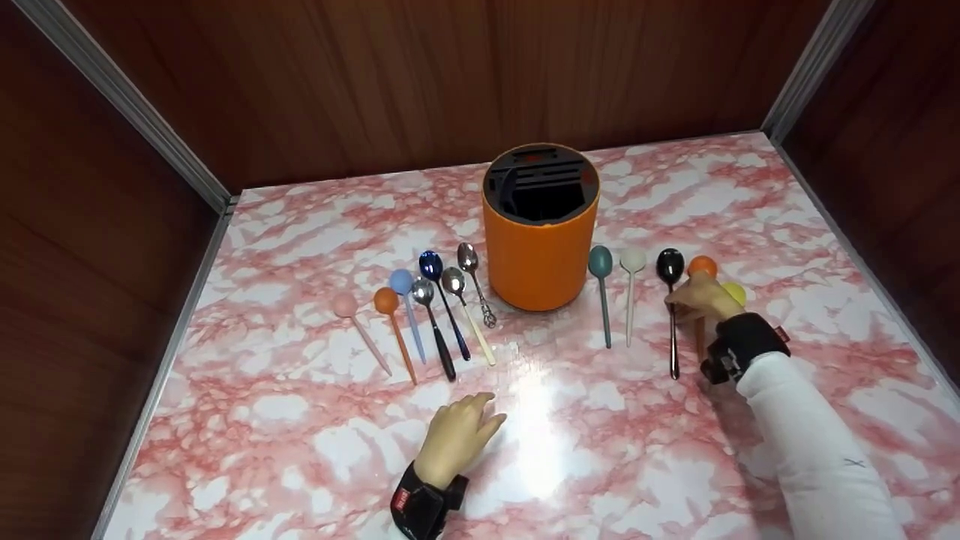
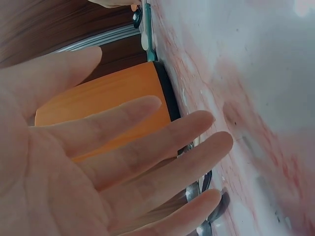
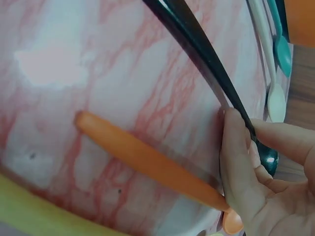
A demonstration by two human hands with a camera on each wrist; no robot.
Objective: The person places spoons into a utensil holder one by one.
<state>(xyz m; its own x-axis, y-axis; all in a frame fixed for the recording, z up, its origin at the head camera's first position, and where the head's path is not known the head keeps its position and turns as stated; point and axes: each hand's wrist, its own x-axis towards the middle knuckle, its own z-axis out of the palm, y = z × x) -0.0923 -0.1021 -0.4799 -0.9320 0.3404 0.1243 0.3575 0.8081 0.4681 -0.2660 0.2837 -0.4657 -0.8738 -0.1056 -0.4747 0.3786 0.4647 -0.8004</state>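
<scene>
My right hand (image 1: 699, 298) is at the right-hand row of spoons. Thumb and fingers pinch the thin neck of a shiny black spoon (image 3: 206, 59), whose bowl points away from me. An orange spoon (image 3: 152, 164) lies right beside that hand, partly covered by it in the head view. A yellow spoon (image 1: 733, 293) is mostly hidden behind the wrist. My left hand (image 1: 456, 435) hovers over the table's front middle, fingers spread, holding nothing. Beyond it stands an orange cylindrical utensil holder (image 1: 536, 262) with a slotted black top.
Left of the holder lie several spoons, among them a pink spoon (image 1: 346, 305), a light blue spoon (image 1: 402, 283) and a dark blue spoon (image 1: 431, 266). Right of it are a teal spoon (image 1: 601, 262) and a cream spoon (image 1: 632, 260). Wood-look panels (image 1: 420, 82) enclose the marbled table (image 1: 285, 465).
</scene>
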